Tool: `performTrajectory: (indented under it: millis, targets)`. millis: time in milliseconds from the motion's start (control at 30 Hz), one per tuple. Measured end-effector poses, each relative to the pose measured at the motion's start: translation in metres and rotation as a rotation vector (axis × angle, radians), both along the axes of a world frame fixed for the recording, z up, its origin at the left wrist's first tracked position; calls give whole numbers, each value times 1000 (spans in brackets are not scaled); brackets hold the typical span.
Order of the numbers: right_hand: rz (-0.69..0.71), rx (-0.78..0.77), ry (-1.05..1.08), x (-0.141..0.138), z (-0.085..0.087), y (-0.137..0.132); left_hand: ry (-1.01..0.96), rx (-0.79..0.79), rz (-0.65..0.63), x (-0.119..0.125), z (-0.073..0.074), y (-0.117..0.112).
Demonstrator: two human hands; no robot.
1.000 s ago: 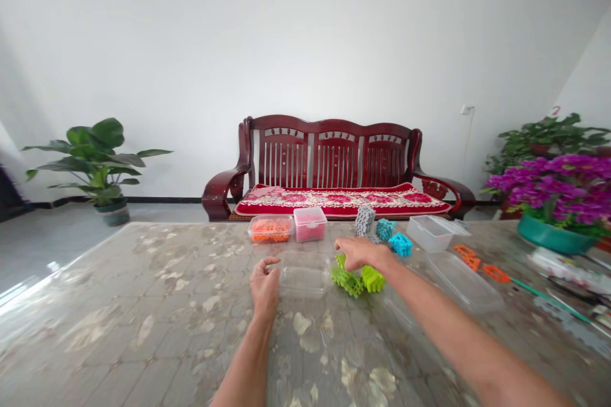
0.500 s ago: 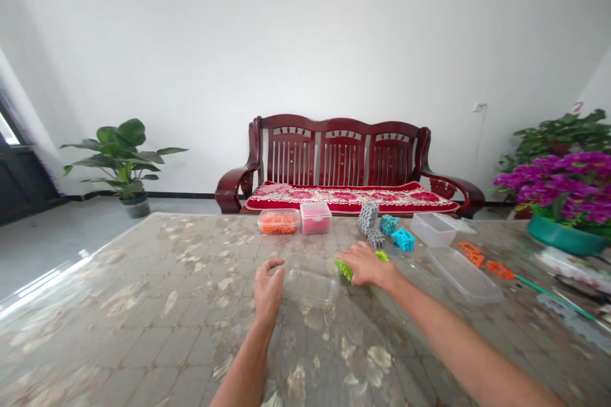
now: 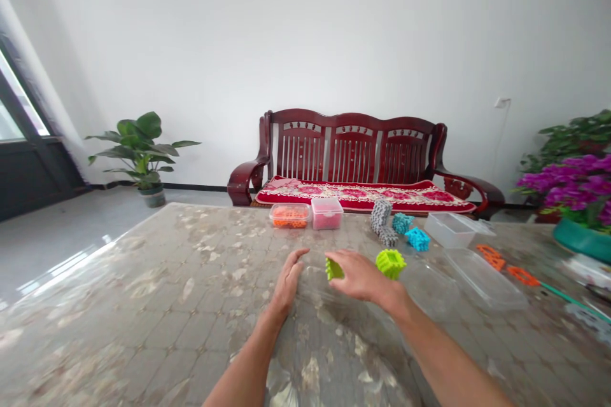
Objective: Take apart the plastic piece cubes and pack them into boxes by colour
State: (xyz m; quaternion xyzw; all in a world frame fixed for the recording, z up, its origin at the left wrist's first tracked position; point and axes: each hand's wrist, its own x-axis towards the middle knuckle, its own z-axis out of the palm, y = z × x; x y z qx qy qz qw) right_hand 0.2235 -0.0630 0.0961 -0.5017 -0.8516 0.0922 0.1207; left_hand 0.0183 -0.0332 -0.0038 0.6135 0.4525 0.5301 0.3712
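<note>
My right hand (image 3: 359, 275) is closed on a lime-green cube of interlocking toy pieces (image 3: 335, 269), held just above a clear plastic container (image 3: 312, 276). My left hand (image 3: 287, 280) rests at the container's left side, fingers stretched out and holding nothing; whether it touches the wall I cannot tell. A second lime-green cube (image 3: 390, 263) sits on the table right behind my right wrist. Farther back are a grey knobbly block shape (image 3: 382, 222), a teal block (image 3: 402, 223) and a bright blue block (image 3: 418, 239).
At the table's far edge stand a box of orange pieces (image 3: 289, 216) and a box of pink pieces (image 3: 327, 213). An open clear box (image 3: 449, 230), clear lids (image 3: 487, 280), orange pieces (image 3: 522, 275) and a flower pot (image 3: 580, 241) occupy the right side.
My right hand has lifted a green cube and moved it left to the clear container. The other green cube is now uncovered. The view has turned slightly left.
</note>
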Motion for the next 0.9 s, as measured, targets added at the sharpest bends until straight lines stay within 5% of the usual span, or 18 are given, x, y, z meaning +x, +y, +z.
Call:
performTrajectory:
  millis: [333, 533, 667, 900]
  targets:
    - [-41, 32, 119, -21, -10, -8, 36, 16, 13, 4, -8, 0]
    - [-314, 213, 271, 11, -14, 0, 16, 2, 147, 1, -14, 3]
    - [-422, 228, 160, 33, -28, 11, 3, -29, 262, -5, -17, 8]
    - [-359, 185, -47, 48, -33, 18, 42, -44, 273, -7, -14, 6]
